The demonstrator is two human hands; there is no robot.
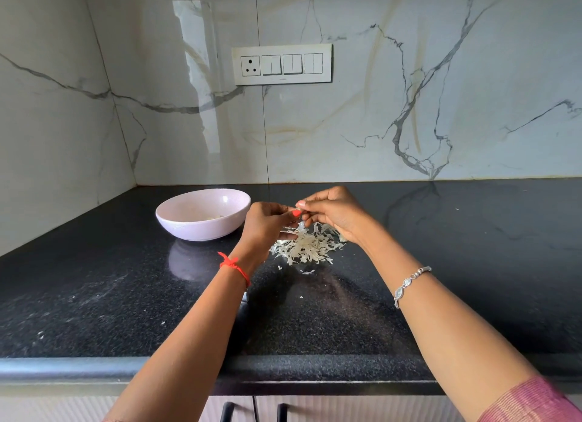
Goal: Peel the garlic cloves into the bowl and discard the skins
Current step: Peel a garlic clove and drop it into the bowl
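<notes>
a small garlic clove (297, 208) is held in the air between the two hands, the left hand (267, 223) and right hand (333, 214) each with its grip pinched onto it. just below lies the pile of skins (307, 248) on the black table (441, 264). the pale bowl (201, 226) stands just left of the hands.

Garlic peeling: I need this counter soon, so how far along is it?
Done: a few peeled pieces lie in the bowl, and a skin pile sits on the counter. In hand: left hand and right hand pinch one clove above the pile. Left: discarding the skins; no other unpeeled cloves are plainly visible.
</notes>
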